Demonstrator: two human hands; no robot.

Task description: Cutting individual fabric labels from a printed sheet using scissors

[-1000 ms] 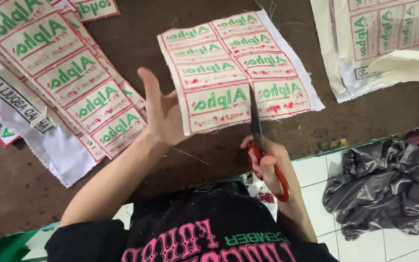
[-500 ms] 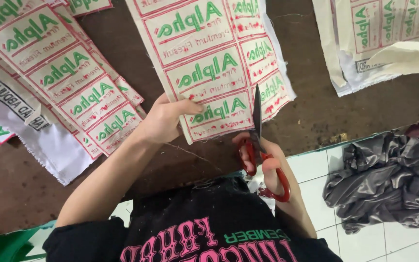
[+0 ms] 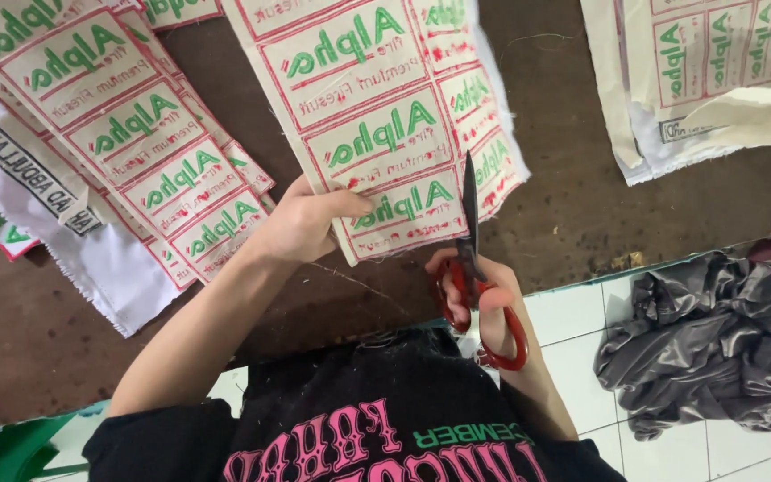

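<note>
I am pinching the near edge of the light, floppy label sheet (image 3: pixel 377 134) over the table (image 3: pixel 564 205) with my left hand (image 3: pixel 301 223), judging it needs tension, while my right hand (image 3: pixel 484 299) fingers are curling through the scissors (image 3: pixel 475 268).

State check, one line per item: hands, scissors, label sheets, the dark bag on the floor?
left hand: gripping near edge of the label sheet
right hand: fingers through the red-handled scissors, blades into the sheet's edge
label strip: flat on the table
dark plastic bag: crumpled on tiled floor
</note>
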